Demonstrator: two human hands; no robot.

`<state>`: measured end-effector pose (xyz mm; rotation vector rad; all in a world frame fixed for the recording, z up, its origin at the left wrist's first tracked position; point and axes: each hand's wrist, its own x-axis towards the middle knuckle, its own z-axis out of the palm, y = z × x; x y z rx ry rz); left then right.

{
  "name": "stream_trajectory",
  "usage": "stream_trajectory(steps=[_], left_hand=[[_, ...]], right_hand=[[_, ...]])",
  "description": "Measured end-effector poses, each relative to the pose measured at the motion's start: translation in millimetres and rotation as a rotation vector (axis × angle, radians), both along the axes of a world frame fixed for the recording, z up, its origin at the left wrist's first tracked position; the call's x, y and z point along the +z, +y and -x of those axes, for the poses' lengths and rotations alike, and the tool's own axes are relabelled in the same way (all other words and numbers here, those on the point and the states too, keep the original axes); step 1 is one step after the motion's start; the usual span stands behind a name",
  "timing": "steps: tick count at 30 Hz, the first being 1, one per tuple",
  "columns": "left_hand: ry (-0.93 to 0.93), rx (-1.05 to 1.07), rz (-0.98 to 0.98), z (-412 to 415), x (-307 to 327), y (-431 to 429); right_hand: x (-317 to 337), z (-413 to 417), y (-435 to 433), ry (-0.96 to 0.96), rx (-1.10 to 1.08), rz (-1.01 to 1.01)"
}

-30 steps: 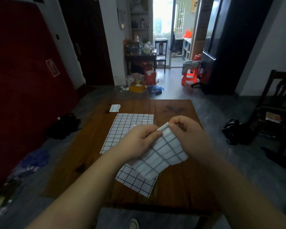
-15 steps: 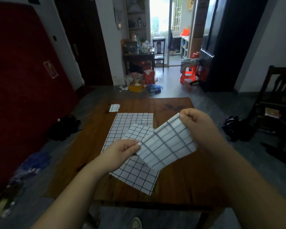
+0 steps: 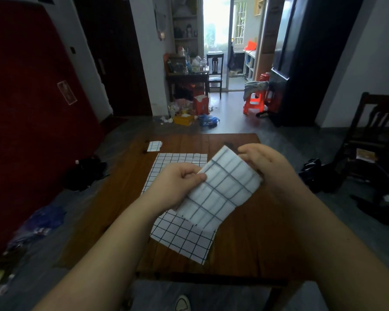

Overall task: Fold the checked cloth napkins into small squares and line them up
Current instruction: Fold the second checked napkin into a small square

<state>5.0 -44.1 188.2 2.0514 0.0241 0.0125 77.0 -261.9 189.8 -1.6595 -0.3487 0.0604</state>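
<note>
The left hand (image 3: pixel 180 182) pinches the left edge of a checked napkin (image 3: pixel 220 189) between thumb and curled fingers. The right hand (image 3: pixel 263 162) grips the napkin's upper right edge, fingers curled around the cloth. The checked napkin is white with a dark grid. It is held in the air above the wooden bench (image 3: pixel 245 243), and its lower edge hangs free toward the viewer.

More checked cloths lie flat on the bench beneath it. A near flat napkin (image 3: pixel 180 239) sticks out below the held one, turned at an angle. A far flat napkin (image 3: pixel 175 159) lies spread behind the hands, partly hidden by them. A small folded napkin (image 3: pixel 155 146) sits near the bench's far left corner, well apart from the held one.

A dark wooden chair (image 3: pixel 373 140) stands to the right of the bench. An orange stool (image 3: pixel 254 103) stands on the floor farther back.
</note>
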Motion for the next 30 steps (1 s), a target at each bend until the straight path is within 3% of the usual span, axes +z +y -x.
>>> stream_trajectory(steps=[3, 6, 9, 12, 18, 22, 30], left_hand=[[0.011, 0.057, 0.205, 3, -3, 2], [0.062, 0.108, 0.354, 4, -11, 2], [0.094, 0.143, 0.396, 3, -18, 0], [0.115, 0.104, 0.344, 4, -19, 3], [0.227, -0.157, 0.348, 10, -13, 17], [0.214, -0.158, 0.395, 10, -12, 24], [0.165, -0.232, 0.282, 8, -1, 35]], right_hand=[[-20, 7, 1, 0.324, 0.118, -0.332], [-41, 18, 13, 0.448, 0.190, -0.238], [-56, 18, 14, 0.235, 0.201, 0.028], [-56, 20, 9, 0.106, 0.144, 0.044], [-54, 17, 4, 0.069, 0.070, 0.148], [-41, 20, -1, 0.106, 0.143, 0.074], [-26, 14, -21, -0.032, 0.260, 0.285]])
